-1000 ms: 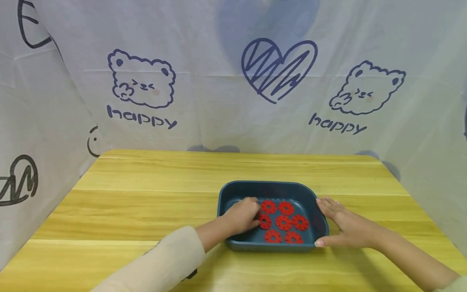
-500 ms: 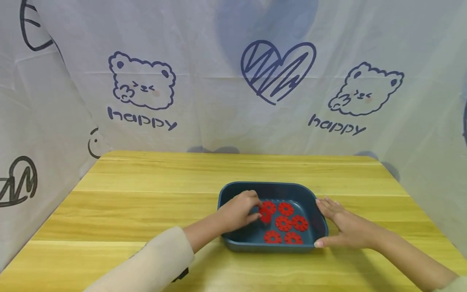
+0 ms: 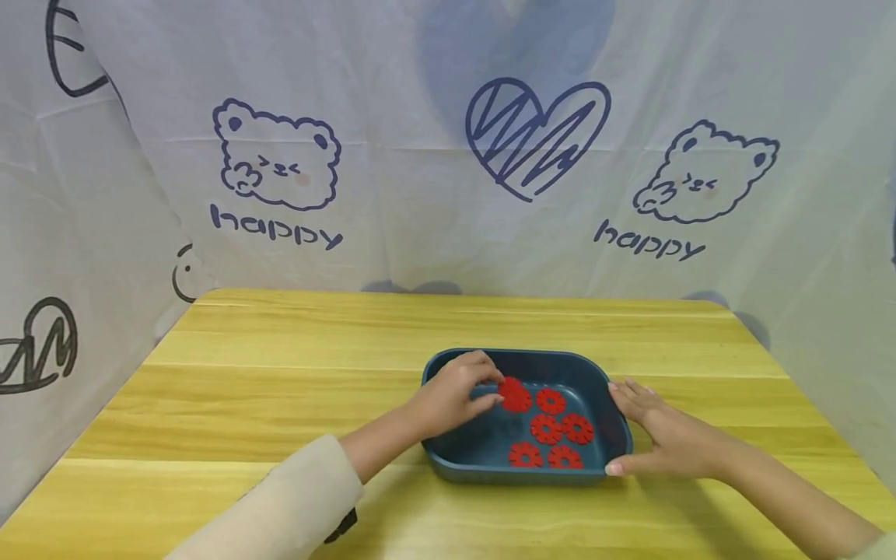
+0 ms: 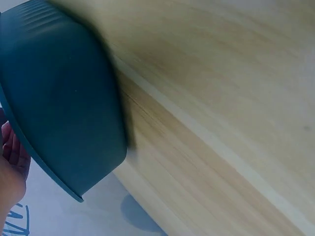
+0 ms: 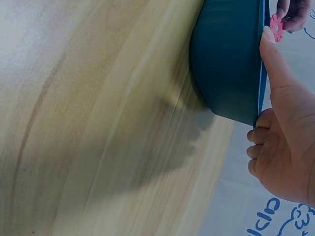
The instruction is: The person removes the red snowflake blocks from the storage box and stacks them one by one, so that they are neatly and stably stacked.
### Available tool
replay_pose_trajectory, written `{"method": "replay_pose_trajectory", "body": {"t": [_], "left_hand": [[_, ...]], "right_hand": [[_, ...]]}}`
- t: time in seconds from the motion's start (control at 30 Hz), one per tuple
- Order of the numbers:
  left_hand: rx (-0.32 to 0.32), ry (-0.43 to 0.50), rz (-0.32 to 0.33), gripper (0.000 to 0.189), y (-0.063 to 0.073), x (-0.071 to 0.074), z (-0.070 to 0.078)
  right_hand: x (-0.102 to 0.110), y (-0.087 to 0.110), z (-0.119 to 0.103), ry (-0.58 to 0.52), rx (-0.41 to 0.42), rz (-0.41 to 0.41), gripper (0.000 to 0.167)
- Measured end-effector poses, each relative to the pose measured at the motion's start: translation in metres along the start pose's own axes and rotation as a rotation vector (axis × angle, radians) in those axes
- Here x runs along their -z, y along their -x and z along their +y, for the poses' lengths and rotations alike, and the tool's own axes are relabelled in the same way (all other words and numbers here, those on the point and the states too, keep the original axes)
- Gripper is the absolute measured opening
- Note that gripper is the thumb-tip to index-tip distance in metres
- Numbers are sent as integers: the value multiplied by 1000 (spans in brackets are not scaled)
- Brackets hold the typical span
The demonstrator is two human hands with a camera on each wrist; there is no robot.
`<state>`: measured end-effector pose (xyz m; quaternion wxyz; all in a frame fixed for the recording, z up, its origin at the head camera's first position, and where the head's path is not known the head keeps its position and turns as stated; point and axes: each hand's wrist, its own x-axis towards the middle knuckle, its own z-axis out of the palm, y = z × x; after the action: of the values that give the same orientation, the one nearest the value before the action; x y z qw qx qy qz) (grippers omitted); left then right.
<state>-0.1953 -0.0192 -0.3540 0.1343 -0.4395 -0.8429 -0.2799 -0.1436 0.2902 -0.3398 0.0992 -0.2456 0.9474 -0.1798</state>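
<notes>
A dark blue-green plastic bin (image 3: 525, 474) stands on the table, with several red notched plastic discs (image 3: 561, 429) lying flat in its right half. My left hand (image 3: 451, 397) is over the left part of the bin and pinches one red disc (image 5: 276, 28) between thumb and fingers. In the head view that disc overlaps another one below it. At the right end of the bin, my right hand (image 3: 665, 439) grips the rim, thumb on the near corner and fingers farther back. The left wrist view shows the bin's outer wall (image 4: 64, 93), which hides the inside.
The wooden table (image 3: 280, 334) spreads around the bin on all sides. White cloth (image 3: 406, 218) with drawn bears and a heart hangs behind it and at both sides.
My left hand has lifted a disc from the left of the group and drawn back slightly up and left with it. My right hand stays on the bin's rim.
</notes>
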Motion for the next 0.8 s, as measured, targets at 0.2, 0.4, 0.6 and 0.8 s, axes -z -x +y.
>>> {"method": "replay_pose_trajectory", "body": {"t": [0.2,0.4,0.6,0.8], "left_hand": [[-14,23,92,20,6,3,-1],[-48,42,231,20,16,4,-5],[-88,49,347,24,32,9,-10],[-91,40,374,26,47,15,-16]], "right_hand": [[-1,1,1,1,1,9,103],[-2,1,1,-2,9,14,103],[-2,0,1,10,7,13,103],[-2,0,1,4,2,12,103]]}}
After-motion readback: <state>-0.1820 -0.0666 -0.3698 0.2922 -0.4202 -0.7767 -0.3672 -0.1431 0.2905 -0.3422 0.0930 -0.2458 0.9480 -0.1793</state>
